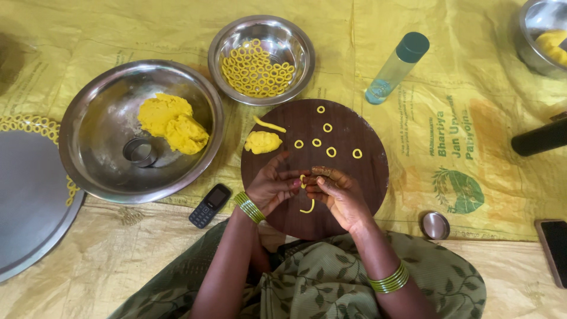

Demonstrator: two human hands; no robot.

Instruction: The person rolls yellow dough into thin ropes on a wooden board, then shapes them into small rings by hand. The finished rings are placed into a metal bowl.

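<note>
Both hands are meeting over the near half of the round wooden board (354,171). The left hand (270,186) and right hand (339,195) are pinching a thin yellow dough strip (308,207) between closed fingertips; its upper part is hiding behind the fingers, and only the curled tail is showing below. A steel bowl (525,18) at top right is getting cut off by the frame's edge.

My arms are bare from wrist to elbow. A stack of thin green bangles (250,207) rings my left wrist, and a matching stack (388,279) rings my right. Over my lap drapes olive-green cloth (331,277) printed with darker leaves.
</note>
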